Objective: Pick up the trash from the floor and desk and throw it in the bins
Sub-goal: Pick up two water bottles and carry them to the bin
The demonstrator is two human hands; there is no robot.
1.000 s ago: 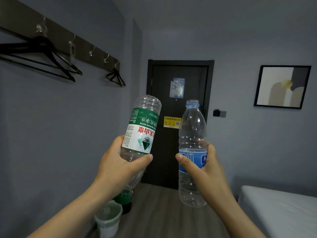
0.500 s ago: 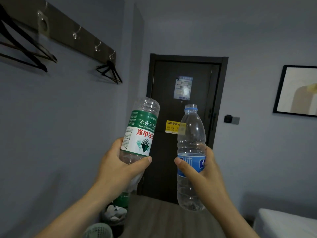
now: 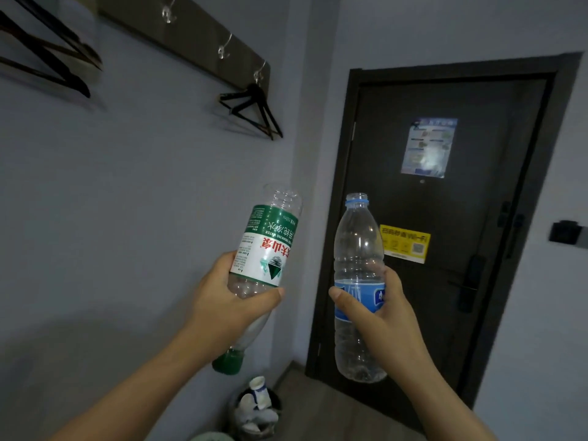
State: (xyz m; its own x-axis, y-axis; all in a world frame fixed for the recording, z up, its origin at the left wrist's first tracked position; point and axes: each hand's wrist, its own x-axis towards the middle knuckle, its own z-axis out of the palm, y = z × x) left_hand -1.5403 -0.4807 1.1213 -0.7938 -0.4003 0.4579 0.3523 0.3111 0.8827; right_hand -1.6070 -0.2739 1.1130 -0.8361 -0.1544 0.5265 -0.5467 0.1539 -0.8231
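My left hand (image 3: 230, 300) grips an empty clear bottle with a green and white label (image 3: 269, 246), held upside down with its green cap pointing at the floor. In my right hand (image 3: 378, 316) is an upright clear bottle with a blue label (image 3: 358, 249), open at the top with no cap. Both bottles are raised in front of me, side by side and apart. Below them by the left wall stands a dark bin (image 3: 254, 412) filled with white trash. The rim of a pale bin (image 3: 210, 437) shows at the bottom edge.
A dark door (image 3: 445, 202) with a blue notice and a yellow sticker is straight ahead. On the left wall hangs a hook rail (image 3: 178, 30) with black hangers (image 3: 254, 113). Wooden floor (image 3: 318, 405) runs from the bins to the door.
The view has moved closer to the door and the dark bin. The bed and the picture on the right have left the frame. Both hands still hold their bottles as before.
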